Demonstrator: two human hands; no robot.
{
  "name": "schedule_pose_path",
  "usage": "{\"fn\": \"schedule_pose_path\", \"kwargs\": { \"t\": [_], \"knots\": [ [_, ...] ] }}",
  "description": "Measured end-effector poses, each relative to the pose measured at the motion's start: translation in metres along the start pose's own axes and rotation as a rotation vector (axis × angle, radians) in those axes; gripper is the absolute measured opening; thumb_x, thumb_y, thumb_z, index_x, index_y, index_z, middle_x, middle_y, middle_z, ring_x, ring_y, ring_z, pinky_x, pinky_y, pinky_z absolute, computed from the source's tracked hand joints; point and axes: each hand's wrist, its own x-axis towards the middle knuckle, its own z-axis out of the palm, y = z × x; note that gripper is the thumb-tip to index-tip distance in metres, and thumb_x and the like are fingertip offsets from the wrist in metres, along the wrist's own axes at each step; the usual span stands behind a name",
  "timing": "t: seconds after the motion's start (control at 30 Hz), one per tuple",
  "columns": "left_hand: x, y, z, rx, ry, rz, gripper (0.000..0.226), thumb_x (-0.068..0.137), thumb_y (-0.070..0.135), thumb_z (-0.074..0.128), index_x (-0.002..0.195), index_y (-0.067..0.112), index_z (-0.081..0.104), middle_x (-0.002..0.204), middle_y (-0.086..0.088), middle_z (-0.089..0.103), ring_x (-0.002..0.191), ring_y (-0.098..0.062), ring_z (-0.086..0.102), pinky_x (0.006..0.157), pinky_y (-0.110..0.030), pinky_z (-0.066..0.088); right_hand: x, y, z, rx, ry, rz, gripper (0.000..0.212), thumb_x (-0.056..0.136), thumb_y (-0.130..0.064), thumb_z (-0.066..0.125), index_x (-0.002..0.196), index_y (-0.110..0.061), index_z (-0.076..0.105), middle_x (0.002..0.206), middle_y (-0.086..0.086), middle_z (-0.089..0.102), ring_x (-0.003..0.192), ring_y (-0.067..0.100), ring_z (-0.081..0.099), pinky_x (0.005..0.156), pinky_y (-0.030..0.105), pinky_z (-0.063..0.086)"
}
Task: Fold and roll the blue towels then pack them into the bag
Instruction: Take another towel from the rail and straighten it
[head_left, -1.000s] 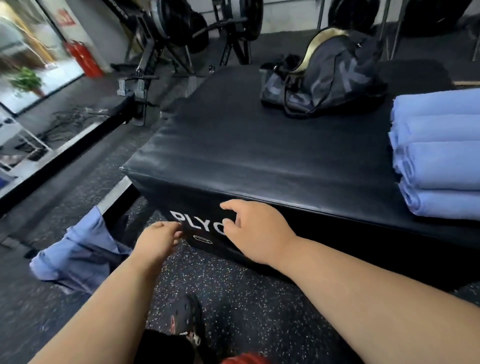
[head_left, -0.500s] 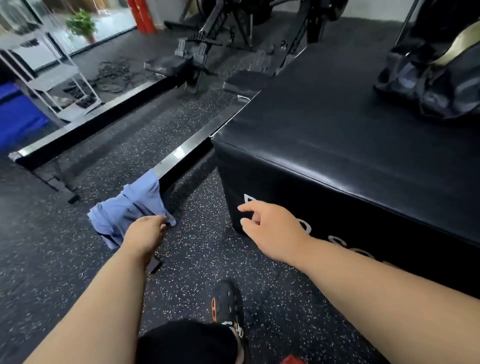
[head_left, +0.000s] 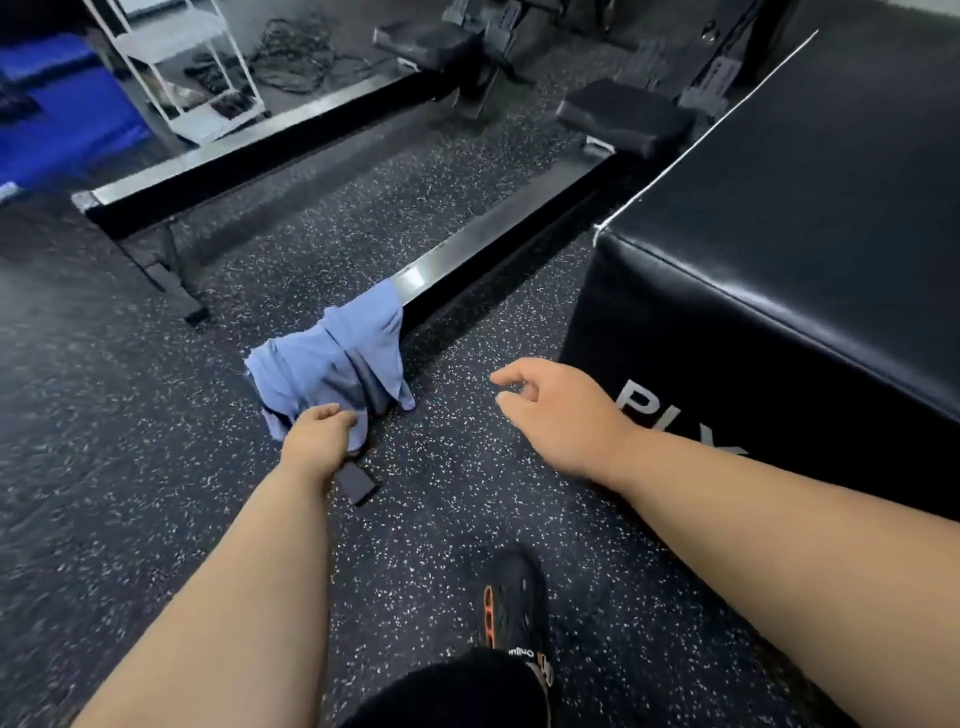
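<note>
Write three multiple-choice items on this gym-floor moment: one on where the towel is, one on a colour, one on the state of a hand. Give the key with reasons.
1. Where does the blue towel lie?
A. Draped over the end of the metal rail, hanging down to the speckled floor
B. Folded on top of the black plyo box
C. Inside a bag

2. What colour are the accents on the black shoe?
A. Green
B. Orange
C. White

3. What is the right hand doing?
A. Gripping the towel
B. Pressing flat on the box top
C. Held in the air with loosely curled fingers, holding nothing

Key: 1 A, the cloth hangs from the rail's end onto the floor. 2 B, orange marks show on the shoe's side. 3 C, nothing is in that hand; it is the left hand that is at the towel's lower edge.
</note>
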Motion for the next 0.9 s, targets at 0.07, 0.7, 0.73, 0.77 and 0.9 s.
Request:
{"fn": "schedule_pose_path", "kwargs": {
  "t": [0.07,0.7,0.73,0.77,0.9],
  "knots": [
    [0.020,-0.006,-0.002,-0.037,0.017,-0.019,0.060,0.080,0.039,0.069,0.135,0.016,0.066,0.137,-0.004,0.067,0.126,-0.025,0.062,0.115,-0.048,0.045,0.016,0.002,0.009,-0.001,-0.018,0.011,0.026,0.104,-0.032,0.055,0.129,-0.035,0.064,0.071,-0.008,0.065,0.063,0.010,0.063,0.069,0.036,0.057],
    [0.084,-0.006,0.020,-0.105,0.195,0.034,0.022,0.091,0.013,0.059,0.072,0.020,0.051,0.071,0.000,0.041,0.072,-0.017,0.036,0.056,-0.027,0.032,0.094,0.021,0.054,-0.025,-0.080,0.056,0.028,0.102,-0.031,0.056,0.128,-0.036,0.065,0.077,-0.007,0.069,0.066,0.010,0.066,0.071,0.037,0.059],
    [0.082,-0.004,0.019,-0.101,0.209,0.057,0.026,0.093,0.013,0.059,0.070,0.023,0.049,0.072,0.002,0.042,0.072,-0.017,0.037,0.057,-0.027,0.032,0.095,0.021,0.055,-0.009,-0.081,0.055,0.028,0.101,-0.030,0.056,0.128,-0.036,0.065,0.078,-0.006,0.070,0.066,0.010,0.065,0.072,0.038,0.060],
    [0.077,0.001,0.016,-0.083,0.234,0.077,0.030,0.095,0.014,0.059,0.070,0.027,0.049,0.074,0.005,0.046,0.071,-0.016,0.039,0.059,-0.026,0.035,0.095,0.021,0.055,0.010,-0.083,0.055,0.028,0.101,-0.029,0.056,0.128,-0.035,0.065,0.080,-0.004,0.072,0.066,0.011,0.065,0.073,0.040,0.061],
    [0.059,0.035,-0.007,-0.183,0.333,0.128,0.017,0.096,0.018,0.060,0.104,0.026,0.073,0.100,0.012,0.068,0.082,0.000,0.059,0.073,-0.012,0.043,0.089,0.017,0.052,0.047,-0.075,0.046,0.028,0.101,-0.029,0.056,0.127,-0.035,0.065,0.086,0.003,0.073,0.067,0.016,0.066,0.073,0.042,0.061]
  ]
}}
